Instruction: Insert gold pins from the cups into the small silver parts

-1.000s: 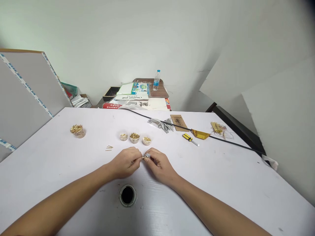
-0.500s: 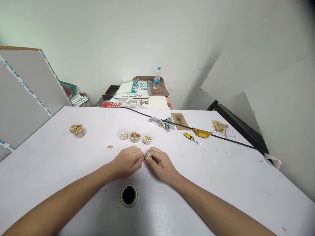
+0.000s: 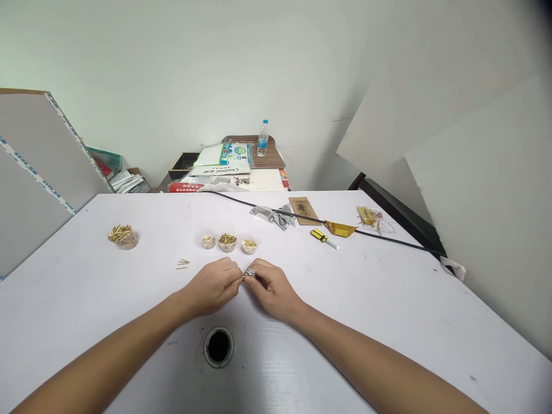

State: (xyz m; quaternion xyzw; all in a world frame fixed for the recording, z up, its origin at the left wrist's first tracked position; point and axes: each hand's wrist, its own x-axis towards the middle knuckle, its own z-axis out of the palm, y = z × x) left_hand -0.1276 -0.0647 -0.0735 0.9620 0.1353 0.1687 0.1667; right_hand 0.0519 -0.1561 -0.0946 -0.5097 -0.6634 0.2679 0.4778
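My left hand (image 3: pixel 213 286) is closed, fingers curled, at the middle of the white table (image 3: pixel 276 351). My right hand (image 3: pixel 272 290) meets it, thumb and fingers pinching a small silver-coloured piece (image 3: pixel 250 272). A tiny brass pin (image 3: pixel 243 278) shows between the two hands; both seem to grip it, though its ends are hidden by fingers. Beyond the hands stand three small clear cups of brass parts: a left cup (image 3: pixel 207 244), a middle cup (image 3: pixel 227 245) and a right cup (image 3: pixel 249 248). Several loose brass pins (image 3: pixel 183 263) lie left of them.
Far left is a tub heaped with brass pins (image 3: pixel 123 237). To the right lie a yellow-black screwdriver (image 3: pixel 321 236), a brown card (image 3: pixel 304 210), silver packets (image 3: pixel 263 214) and a black cable (image 3: pixel 379 234). Near me is a round hole (image 3: pixel 219 347) in the table.
The view has turned slightly right, so everything sits further left in the picture. Both hands keep the same closed, touching pose at the pin.
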